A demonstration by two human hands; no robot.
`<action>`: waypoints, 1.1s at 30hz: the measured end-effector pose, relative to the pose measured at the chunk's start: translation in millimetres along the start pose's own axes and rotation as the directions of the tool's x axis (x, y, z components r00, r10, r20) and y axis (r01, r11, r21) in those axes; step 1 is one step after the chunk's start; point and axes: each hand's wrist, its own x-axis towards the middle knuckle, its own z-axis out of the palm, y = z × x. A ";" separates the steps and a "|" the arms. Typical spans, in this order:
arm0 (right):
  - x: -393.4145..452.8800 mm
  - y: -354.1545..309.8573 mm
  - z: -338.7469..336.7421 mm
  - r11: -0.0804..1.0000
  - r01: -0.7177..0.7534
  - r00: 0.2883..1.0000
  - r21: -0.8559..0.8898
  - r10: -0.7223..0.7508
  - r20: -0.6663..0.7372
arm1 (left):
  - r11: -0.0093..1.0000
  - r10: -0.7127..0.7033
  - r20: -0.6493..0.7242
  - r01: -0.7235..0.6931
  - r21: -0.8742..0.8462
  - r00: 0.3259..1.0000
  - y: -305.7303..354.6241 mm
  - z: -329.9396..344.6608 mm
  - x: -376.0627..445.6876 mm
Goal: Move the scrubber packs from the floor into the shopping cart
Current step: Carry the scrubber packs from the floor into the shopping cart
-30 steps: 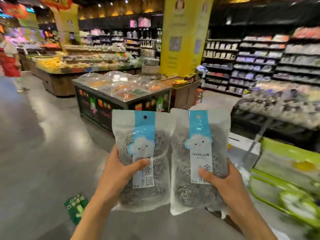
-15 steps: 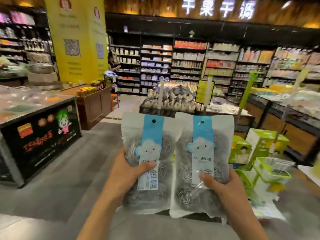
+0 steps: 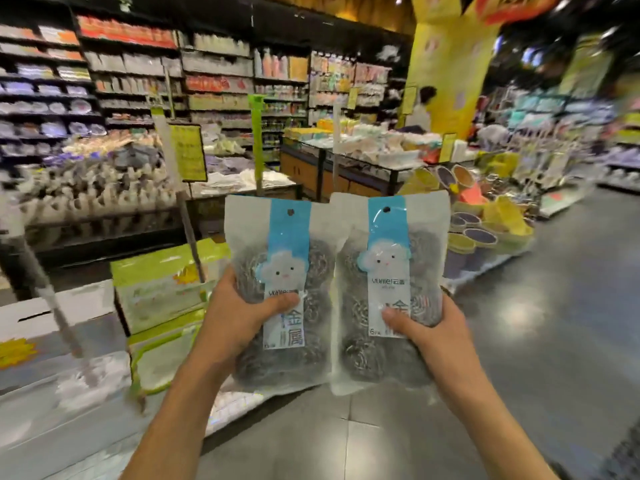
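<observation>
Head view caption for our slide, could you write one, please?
Left hand and right hand each hold a scrubber pack upright, side by side.

The view has swung right, bringing a yellow pillar point(image 3: 446, 60) into sight.

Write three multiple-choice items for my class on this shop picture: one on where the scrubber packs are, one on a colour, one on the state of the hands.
1. Where are the packs?
A. on the floor
B. held up side by side
C. on a shelf

2. What colour is each pack's label strip?
A. red
B. green
C. blue

3. How are the hands?
A. each grips a pack
B. both open
C. one idle

Key:
1 B: the left pack and right pack are held up above the floor.
2 C: both strips are light blue.
3 A: the left hand and right hand each press a thumb on a pack.
</observation>
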 end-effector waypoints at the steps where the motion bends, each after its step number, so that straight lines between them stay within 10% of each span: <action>1: 9.6 3.6 -11.3 1.000 -0.003 0.999 -0.015 0.002 -0.051 | 1.000 -0.006 0.058 0.006 -0.006 0.998 -5.6 18.7 15.9; 12: 88.3 36.6 -132.0 0.992 -0.118 0.809 -0.040 0.073 -0.584 | 0.998 -0.021 0.631 0.057 -0.037 0.776 -42.1 264.2 156.5; 20: 53.6 59.8 -221.4 0.960 -0.279 0.430 -0.036 0.092 -0.898 | 0.990 -0.076 0.940 0.135 0.032 0.334 -71.1 440.2 135.4; 33: -15.3 105.2 -380.2 0.926 -0.357 -0.024 0.123 0.123 -0.992 | 0.996 -0.027 0.970 0.075 0.047 -0.240 -78.8 703.4 14.9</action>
